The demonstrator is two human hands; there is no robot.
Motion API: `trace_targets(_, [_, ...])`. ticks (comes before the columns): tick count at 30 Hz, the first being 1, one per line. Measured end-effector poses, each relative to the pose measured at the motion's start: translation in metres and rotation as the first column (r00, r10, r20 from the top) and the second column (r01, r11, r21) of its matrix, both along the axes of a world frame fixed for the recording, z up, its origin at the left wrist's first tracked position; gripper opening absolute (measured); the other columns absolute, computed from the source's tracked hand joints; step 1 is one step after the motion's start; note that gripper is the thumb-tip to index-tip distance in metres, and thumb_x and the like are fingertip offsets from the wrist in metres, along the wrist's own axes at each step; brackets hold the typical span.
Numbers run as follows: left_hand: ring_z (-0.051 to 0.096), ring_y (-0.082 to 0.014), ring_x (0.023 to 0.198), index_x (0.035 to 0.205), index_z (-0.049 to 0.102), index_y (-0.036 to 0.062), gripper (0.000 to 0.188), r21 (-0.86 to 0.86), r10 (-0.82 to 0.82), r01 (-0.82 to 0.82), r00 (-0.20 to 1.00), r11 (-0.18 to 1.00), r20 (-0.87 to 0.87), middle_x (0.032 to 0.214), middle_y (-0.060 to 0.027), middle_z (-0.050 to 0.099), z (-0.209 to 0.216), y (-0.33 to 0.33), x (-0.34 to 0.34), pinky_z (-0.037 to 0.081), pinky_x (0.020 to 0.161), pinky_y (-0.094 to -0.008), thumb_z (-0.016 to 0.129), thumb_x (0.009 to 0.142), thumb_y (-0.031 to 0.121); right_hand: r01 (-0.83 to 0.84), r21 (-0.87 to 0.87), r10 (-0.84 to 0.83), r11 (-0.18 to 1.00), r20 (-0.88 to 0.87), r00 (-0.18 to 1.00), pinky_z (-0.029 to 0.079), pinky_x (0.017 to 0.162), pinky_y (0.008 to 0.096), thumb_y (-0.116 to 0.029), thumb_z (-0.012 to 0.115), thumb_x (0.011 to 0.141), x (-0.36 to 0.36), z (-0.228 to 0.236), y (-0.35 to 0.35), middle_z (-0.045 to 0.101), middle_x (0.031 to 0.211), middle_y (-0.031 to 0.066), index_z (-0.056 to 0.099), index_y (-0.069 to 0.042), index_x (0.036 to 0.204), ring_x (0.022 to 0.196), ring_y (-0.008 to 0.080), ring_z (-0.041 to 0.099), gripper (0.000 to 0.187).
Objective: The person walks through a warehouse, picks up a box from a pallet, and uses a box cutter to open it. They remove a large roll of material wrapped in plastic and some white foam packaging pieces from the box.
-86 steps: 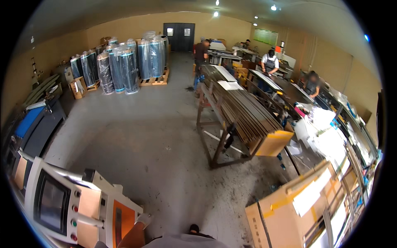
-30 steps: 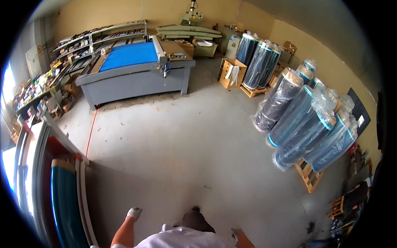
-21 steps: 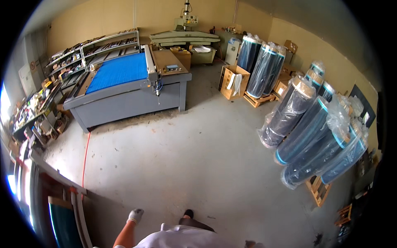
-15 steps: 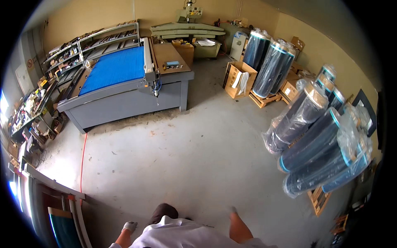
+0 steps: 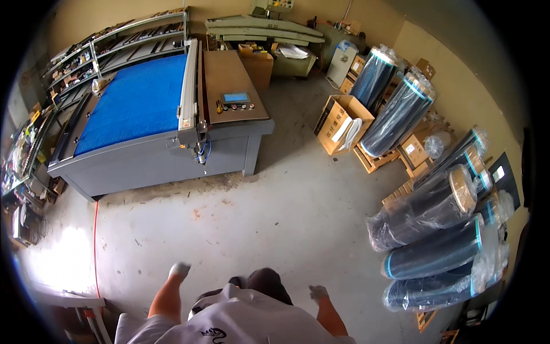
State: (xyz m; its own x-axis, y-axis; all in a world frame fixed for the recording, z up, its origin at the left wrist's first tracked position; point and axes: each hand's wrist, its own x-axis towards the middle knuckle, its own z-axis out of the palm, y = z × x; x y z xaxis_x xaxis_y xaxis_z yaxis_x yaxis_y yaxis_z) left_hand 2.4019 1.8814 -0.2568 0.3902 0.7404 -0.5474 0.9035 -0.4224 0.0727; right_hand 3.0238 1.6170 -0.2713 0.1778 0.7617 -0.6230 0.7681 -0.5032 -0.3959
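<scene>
My left hand [image 5: 180, 269], in a pale glove, hangs over the grey floor at the lower left of my body. My right hand [image 5: 318, 293], gloved in grey, hangs over the floor on the other side. Both are small and blurred, so their finger posture is unclear; no object shows in either. Neither hand touches anything visible. Ahead to the left stands a grey machine table [image 5: 154, 180] with a blue bed [image 5: 137, 103], a cross rail [image 5: 191, 86] and a tool head [image 5: 201, 150]. A small screen [image 5: 235, 97] lies on its brown side panel.
Plastic-wrapped dark rolls [image 5: 432, 255] stand and lean along the right wall. An open carton [image 5: 342, 126] stands near wooden pallets [image 5: 375, 159]. Loaded shelves [image 5: 126, 49] and a green machine [image 5: 260, 31] line the back. A red line [image 5: 95, 246] runs along the floor at left.
The machine table and screen appear nearer and larger, and the wrapped rolls sit lower in view. Both arms have swung; my left hand now shows higher up. The frame at lower left has mostly slipped out of view.
</scene>
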Motion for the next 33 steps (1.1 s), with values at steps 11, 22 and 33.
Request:
trace_targets(11, [0.064,-0.0345,0.095,0.111,0.065,0.0095,0.037,-0.087,0.374,-0.486,0.533,0.869,0.759,0.102,-0.0167,0.068,0.111,0.438,0.296,0.05,0.083,-0.0407,0.06,0.086,0.037,0.868,-0.41,-0.958,0.28,-0.055,0.283,0.046,0.057,0.0327,-0.03,0.059,0.092,0.1,0.019,0.191,0.059,0.074,0.0054,0.06,-0.001,0.101,0.064,0.0174,0.055,0.031])
trace_targets(22, [0.066,-0.0362,0.092,0.114,0.062,0.0067,0.035,0.101,0.604,-0.841,0.46,0.532,0.651,0.103,-0.0187,0.068,0.132,0.794,0.324,0.051,0.077,-0.0441,0.059,0.086,0.028,0.254,0.65,-0.142,0.716,-0.22,0.965,0.05,0.08,0.0416,-0.032,0.06,0.088,0.138,0.178,0.676,0.066,0.094,0.0157,0.061,0.0,0.102,0.087,0.0355,0.061,0.035])
trace_targets(33, [0.059,-0.0352,0.108,0.133,0.049,0.0085,0.051,0.109,0.374,-0.728,0.467,0.676,0.801,0.122,-0.0166,0.06,0.16,0.897,0.487,0.048,0.089,-0.042,0.042,0.094,0.04,0.94,-0.125,-0.9,0.319,0.271,0.341,0.047,0.085,0.049,-0.058,0.05,0.086,0.155,0.038,0.456,0.067,0.095,0.0243,0.07,0.001,0.089,0.096,0.0395,0.062,0.062])
